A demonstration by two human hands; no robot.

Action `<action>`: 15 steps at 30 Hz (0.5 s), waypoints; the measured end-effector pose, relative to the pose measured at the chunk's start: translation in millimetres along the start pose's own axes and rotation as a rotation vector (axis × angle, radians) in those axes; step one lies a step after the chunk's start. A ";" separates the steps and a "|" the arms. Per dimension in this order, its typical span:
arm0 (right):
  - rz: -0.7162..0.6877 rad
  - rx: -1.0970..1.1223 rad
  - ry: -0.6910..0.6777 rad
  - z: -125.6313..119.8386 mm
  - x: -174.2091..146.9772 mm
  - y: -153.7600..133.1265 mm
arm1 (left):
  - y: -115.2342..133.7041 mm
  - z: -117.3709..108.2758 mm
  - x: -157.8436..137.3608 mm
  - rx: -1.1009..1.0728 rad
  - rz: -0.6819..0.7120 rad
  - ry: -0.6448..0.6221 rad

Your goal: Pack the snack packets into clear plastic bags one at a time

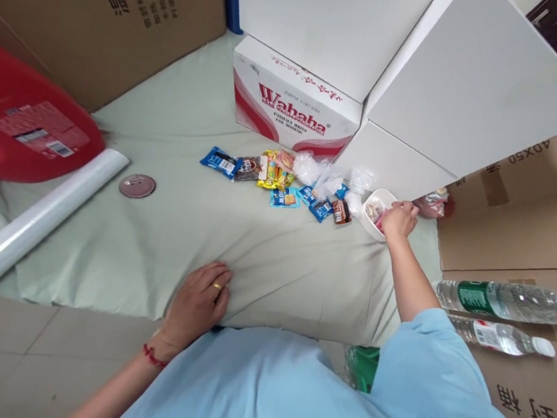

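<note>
My right hand (pixel 400 219) is over the right rim of a small white plastic container (pixel 365 227), its fingers curled. Pinkish and pale wrapped pieces (pixel 375 210) lie inside it, partly covered by my hand. What my fingers hold, if anything, is hidden. Left of the container runs a row of snacks: crumpled clear plastic bags (pixel 329 182), small blue packets (pixel 321 208), a brown packet (pixel 341 211), yellow packets (pixel 270 171), a dark packet (pixel 248 169) and a blue packet (pixel 219 161). My left hand (pixel 200 301) rests flat on the green cloth (pixel 174 237), near its front edge, holding nothing.
A Wahaha water carton (pixel 293 107) and white boxes (pixel 419 71) stand behind the snacks. Leftward are a round brownish disc (pixel 137 185), a plastic film roll (pixel 39 229), a red jug (pixel 27 120) and a cardboard box (pixel 95 7). Two water bottles (pixel 519 302) (pixel 500 336) lie rightward on cardboard.
</note>
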State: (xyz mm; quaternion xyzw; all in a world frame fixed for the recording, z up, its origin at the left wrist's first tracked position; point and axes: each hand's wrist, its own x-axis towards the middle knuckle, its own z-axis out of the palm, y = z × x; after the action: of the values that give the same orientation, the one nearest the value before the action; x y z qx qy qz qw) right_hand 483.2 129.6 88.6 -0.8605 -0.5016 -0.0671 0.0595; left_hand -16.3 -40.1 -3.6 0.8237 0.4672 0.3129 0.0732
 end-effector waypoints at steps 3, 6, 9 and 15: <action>-0.098 0.136 0.045 -2.9 6.2 -28.0 | -0.9 -0.4 -0.6 0.003 0.018 0.010; -0.255 0.335 0.031 3.2 7.2 -69.4 | -1.4 0.1 -1.0 0.018 0.042 0.029; -0.367 0.422 0.002 12.3 -0.1 -110.4 | -0.8 1.3 -0.8 0.023 0.049 0.043; -0.355 0.532 0.016 7.2 -22.2 -129.7 | 1.0 2.4 -2.9 -0.022 -0.005 0.045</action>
State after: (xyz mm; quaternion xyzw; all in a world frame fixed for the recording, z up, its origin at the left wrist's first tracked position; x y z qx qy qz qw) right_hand 359.8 175.4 82.3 -0.7133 -0.6432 0.0503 0.2738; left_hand -15.3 -42.6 -6.3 0.8144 0.4674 0.3363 0.0723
